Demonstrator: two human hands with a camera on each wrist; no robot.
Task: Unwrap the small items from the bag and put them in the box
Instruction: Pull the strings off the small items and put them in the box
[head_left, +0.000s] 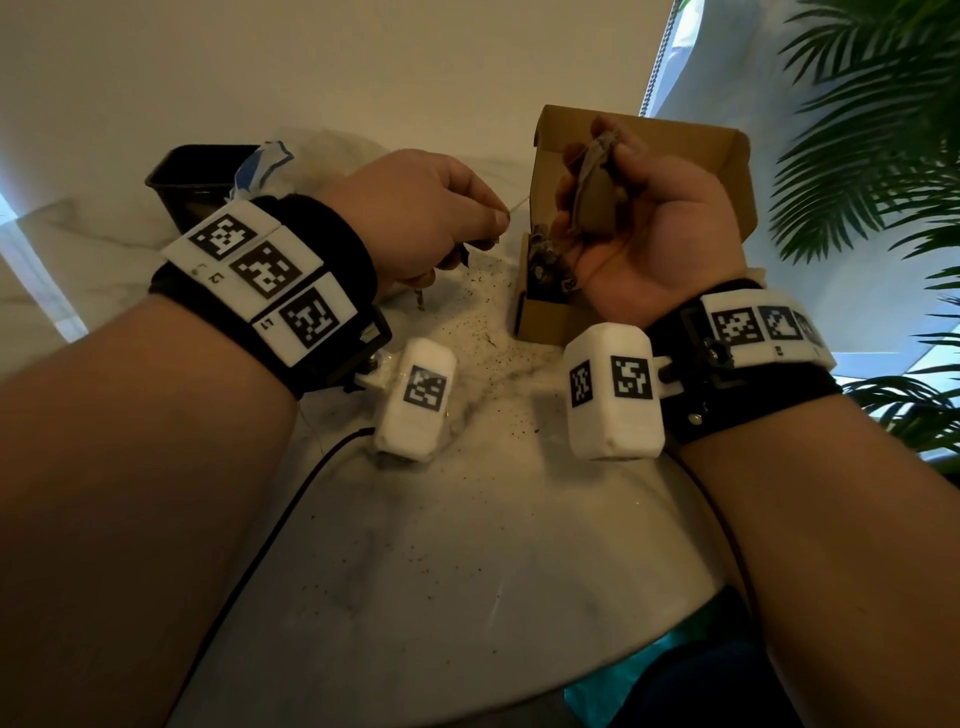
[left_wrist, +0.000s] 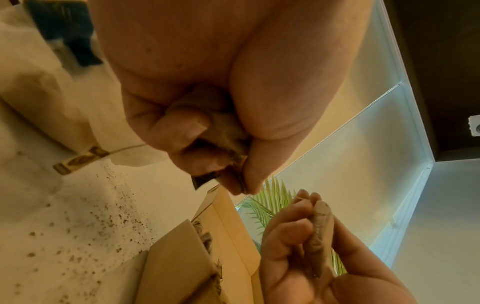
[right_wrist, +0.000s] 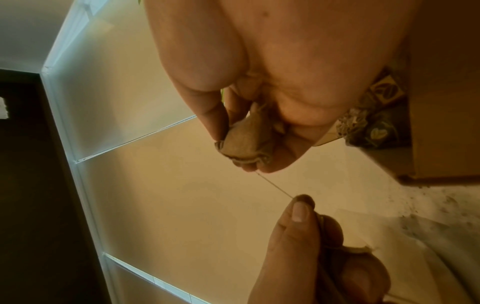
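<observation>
Black tub (head_left: 195, 176) stands far left on the marble table (head_left: 441, 545), with a crumpled bag (head_left: 262, 163) against its right rim. Next comes the left hand (head_left: 421, 218), fingers curled — thumb and forefinger pinch a thin string (right_wrist: 275, 188), and a scrap of wrapper appears bunched in the same fist. A small tag (left_wrist: 80, 160) hangs below this hand on the string's far end. Loose dark grains (head_left: 483, 312) are scattered on the table between hand and box (head_left: 639, 218).

Right hand (head_left: 649, 234) is held above the open box, fingers closed round a tea bag (head_left: 592, 192); the string runs taut from it to the left pinch. Several wrapped-pattern items already lie in the box's lower end.

Judgement: the item is unwrapped and awaits placing. To do it well, slacken the string first — a taut pull risks tearing the paper and shedding more grains. Bring the left hand toward the box, lower the tea bag flat beside those inside, then feed string and tag in after it. Keep the wrapper scrap back for the tub.
</observation>
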